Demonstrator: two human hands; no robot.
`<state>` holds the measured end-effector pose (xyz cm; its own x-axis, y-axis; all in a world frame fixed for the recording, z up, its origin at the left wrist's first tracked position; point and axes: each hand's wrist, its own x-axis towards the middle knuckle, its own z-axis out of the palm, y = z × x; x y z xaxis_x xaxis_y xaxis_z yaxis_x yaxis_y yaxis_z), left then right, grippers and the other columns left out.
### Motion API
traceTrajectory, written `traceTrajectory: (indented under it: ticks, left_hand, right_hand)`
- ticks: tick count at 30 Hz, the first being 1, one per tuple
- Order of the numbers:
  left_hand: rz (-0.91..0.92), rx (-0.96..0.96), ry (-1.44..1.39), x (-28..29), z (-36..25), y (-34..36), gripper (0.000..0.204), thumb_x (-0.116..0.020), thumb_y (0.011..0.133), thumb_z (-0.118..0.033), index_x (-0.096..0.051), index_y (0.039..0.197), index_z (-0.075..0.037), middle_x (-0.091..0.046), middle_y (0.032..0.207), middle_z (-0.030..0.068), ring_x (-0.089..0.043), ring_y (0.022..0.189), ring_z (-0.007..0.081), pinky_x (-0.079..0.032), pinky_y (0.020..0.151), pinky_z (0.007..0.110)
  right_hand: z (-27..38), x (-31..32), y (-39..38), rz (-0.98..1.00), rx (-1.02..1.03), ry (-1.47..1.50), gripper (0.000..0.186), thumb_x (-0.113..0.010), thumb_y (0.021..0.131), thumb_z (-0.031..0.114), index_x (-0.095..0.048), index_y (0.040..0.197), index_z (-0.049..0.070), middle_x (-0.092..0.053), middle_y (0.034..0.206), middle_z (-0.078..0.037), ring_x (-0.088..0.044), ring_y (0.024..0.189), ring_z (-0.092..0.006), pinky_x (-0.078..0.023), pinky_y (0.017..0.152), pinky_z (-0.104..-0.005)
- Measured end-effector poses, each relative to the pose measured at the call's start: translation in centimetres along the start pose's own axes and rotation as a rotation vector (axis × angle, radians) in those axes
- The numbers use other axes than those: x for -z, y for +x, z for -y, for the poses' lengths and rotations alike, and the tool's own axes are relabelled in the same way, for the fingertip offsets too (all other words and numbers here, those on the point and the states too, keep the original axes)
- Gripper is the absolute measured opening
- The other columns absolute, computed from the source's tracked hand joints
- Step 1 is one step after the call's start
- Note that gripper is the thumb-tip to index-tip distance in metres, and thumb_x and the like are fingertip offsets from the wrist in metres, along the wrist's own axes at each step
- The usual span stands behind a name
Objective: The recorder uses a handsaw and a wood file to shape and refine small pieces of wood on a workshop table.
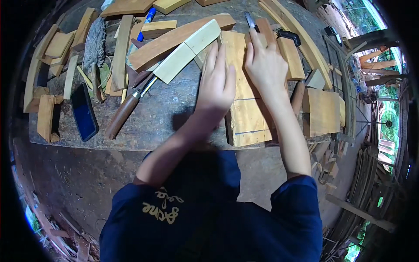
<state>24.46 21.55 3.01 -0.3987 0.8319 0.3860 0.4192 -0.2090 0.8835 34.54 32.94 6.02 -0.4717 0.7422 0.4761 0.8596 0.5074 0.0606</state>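
A pale yellow wooden board (pixel 248 115) with dark lines drawn across it lies lengthwise in front of me. Along its left edge rests my left hand (pixel 216 78), fingers stretched out and thumb apart on the board. My right hand (pixel 266 63) reaches over the board's right side with its fingers extended. Beyond those fingertips is a narrow metal blade (pixel 249 19), and beside them a reddish-brown wooden piece (pixel 264 27); whether the hand touches either is unclear. Left of my left hand, a pale squared block (pixel 183 54) with a line around it leans against a curved brown wood piece (pixel 148 54).
On the worn workbench (pixel 161 111) lie a wooden-handled chisel (pixel 124 113), a phone (pixel 84 111), a grey brush (pixel 95 41) and a blue marker (pixel 149 15). A black-handled tool (pixel 290 37) and a wood block (pixel 323 111) sit at right. Offcuts crowd the far side.
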Motion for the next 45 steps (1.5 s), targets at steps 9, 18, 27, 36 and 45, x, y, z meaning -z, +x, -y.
traceTrajectory:
  ticks: [9,18,27,36,45]
  left_hand:
    - [-0.077,0.037,0.244,-3.9,3.6,5.4,0.049,-0.053,0.094,-0.009,-0.041,0.138,0.009,-0.045,0.135,0.0253,-0.040,0.128,0.0401,-0.034,0.110,0.046]
    - [-0.102,-0.001,0.191,-4.2,4.3,5.6,0.049,-0.047,0.098,-0.012,-0.034,0.143,0.004,-0.042,0.140,0.0236,-0.037,0.130,0.0401,-0.030,0.112,0.045]
    - [-0.104,0.038,0.221,-4.6,3.3,5.4,0.049,-0.049,0.096,-0.010,-0.038,0.142,0.005,-0.045,0.137,0.0225,-0.035,0.128,0.0401,-0.031,0.111,0.046]
    - [-0.157,0.022,0.232,-4.6,3.6,5.3,0.049,-0.049,0.096,-0.010,-0.040,0.140,0.009,-0.047,0.135,0.0223,-0.037,0.127,0.0397,-0.031,0.110,0.046]
    - [-0.170,0.018,0.282,-4.1,3.6,5.5,0.051,-0.051,0.095,-0.011,-0.039,0.139,0.012,-0.047,0.132,0.0255,-0.037,0.127,0.0409,-0.032,0.109,0.046]
  right_hand:
    - [0.3,9.4,-14.0,0.258,0.002,-0.092,0.058,-0.061,0.089,0.024,-0.049,0.146,0.027,-0.050,0.078,-0.012,-0.056,0.050,-0.0227,-0.049,0.045,-0.0331]
    - [-0.9,1.1,-2.6,-0.062,0.041,-0.095,0.042,-0.058,0.092,0.028,-0.060,0.134,0.025,-0.062,0.080,-0.020,-0.065,0.054,-0.0289,-0.050,0.042,-0.0370]
    - [-1.2,-0.7,-0.2,-0.159,0.004,-0.107,0.039,-0.059,0.092,0.029,-0.062,0.131,0.023,-0.063,0.077,-0.019,-0.066,0.056,-0.0302,-0.050,0.043,-0.0391]
    - [2.4,11.2,-16.0,0.293,-0.089,-0.061,0.055,-0.060,0.088,0.022,-0.054,0.143,0.026,-0.050,0.078,-0.012,-0.054,0.049,-0.0227,-0.048,0.045,-0.0330]
    - [0.5,1.5,-2.2,-0.006,0.029,-0.100,0.040,-0.057,0.093,0.027,-0.059,0.132,0.021,-0.059,0.079,-0.020,-0.063,0.064,-0.0331,-0.051,0.052,-0.0413]
